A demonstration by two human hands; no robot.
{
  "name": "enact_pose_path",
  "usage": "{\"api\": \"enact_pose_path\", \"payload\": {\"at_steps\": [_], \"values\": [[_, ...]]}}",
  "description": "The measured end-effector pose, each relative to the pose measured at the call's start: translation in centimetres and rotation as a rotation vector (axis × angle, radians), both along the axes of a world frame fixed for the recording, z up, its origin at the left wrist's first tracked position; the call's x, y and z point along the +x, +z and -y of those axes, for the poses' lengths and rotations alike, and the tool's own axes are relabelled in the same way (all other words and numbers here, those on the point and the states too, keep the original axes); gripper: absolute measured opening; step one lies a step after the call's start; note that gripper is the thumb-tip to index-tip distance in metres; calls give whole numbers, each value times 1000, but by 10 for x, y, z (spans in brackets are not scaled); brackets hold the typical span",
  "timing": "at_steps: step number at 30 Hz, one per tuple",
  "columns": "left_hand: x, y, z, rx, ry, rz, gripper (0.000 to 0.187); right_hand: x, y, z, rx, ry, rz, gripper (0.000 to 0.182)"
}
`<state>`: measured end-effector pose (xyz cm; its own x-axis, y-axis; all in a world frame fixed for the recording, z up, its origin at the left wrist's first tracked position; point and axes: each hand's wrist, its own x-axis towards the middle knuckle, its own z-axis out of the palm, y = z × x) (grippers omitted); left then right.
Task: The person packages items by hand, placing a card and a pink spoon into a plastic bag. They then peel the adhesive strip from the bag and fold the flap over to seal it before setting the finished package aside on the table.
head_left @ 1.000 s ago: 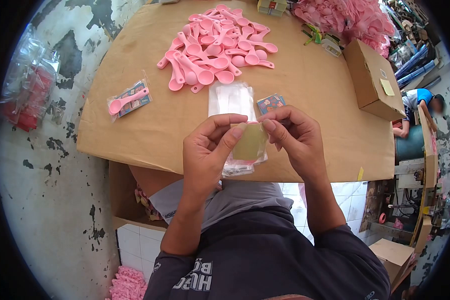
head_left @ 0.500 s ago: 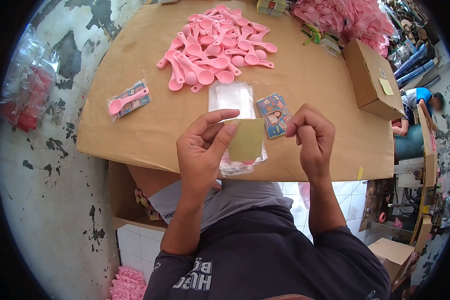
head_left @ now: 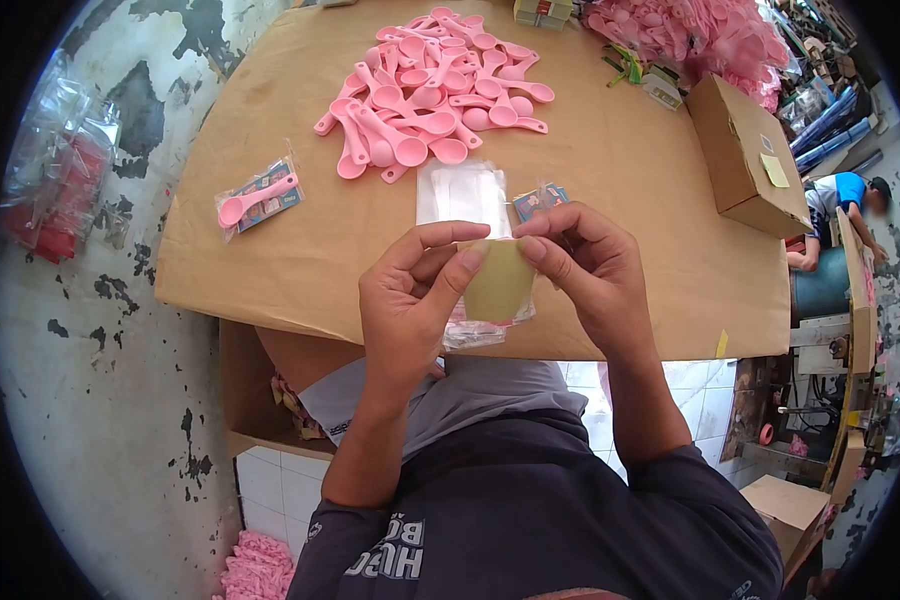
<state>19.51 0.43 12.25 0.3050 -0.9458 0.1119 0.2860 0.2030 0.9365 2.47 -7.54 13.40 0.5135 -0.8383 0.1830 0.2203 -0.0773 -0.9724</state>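
A small olive-yellow card (head_left: 500, 287), plain on the side facing me, is held upright over the table's near edge. My left hand (head_left: 410, 290) pinches its upper left corner between thumb and index finger. At the upper right corner, my right hand (head_left: 595, 275) pinches it the same way, and the card looks slightly bowed. Clear plastic bags (head_left: 460, 188) lie flat beneath and beyond the hands. Blue printed cards (head_left: 538, 200) sit beyond my right hand, partly covered by it. A pink measuring spoon (head_left: 258, 201) rests on a bagged printed card at the left.
Pink measuring spoons (head_left: 430, 95) are heaped at the far middle of the brown-covered table (head_left: 300, 270). A cardboard box (head_left: 745, 155) stands at the right edge, with bagged pink pieces (head_left: 690, 40) behind it. A person (head_left: 840, 205) sits at far right.
My right hand has moved left and closed on the card's upper right corner, now covering more of the printed cards. The card has bowed slightly; my left hand keeps its pinch.
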Motion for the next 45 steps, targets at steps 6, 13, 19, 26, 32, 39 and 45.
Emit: {"api": "enact_pose_path", "payload": {"at_steps": [6,13,19,26,32,39,45], "values": [[3,-1,-4,-23,-58,-49,20,-8,4,1,104,26,8,14],[11,-13,-5,-130,-93,-65,10,-11,-1,7,-110,80,39,13],[9,-16,-5,-186,-130,-278,7,-18,8,8,-169,108,17,11],[2,-11,1,-234,-131,-236,40,-10,2,1,-114,13,-16,16],[6,10,-10,60,-317,5,38,-3,5,-3,-131,-11,22,23],[4,0,-6,-41,-142,-103,28,-4,2,-1,-54,-30,-17,26],[30,-2,-10,-132,69,82,29,-13,-9,2,-154,-49,-321,15]]}}
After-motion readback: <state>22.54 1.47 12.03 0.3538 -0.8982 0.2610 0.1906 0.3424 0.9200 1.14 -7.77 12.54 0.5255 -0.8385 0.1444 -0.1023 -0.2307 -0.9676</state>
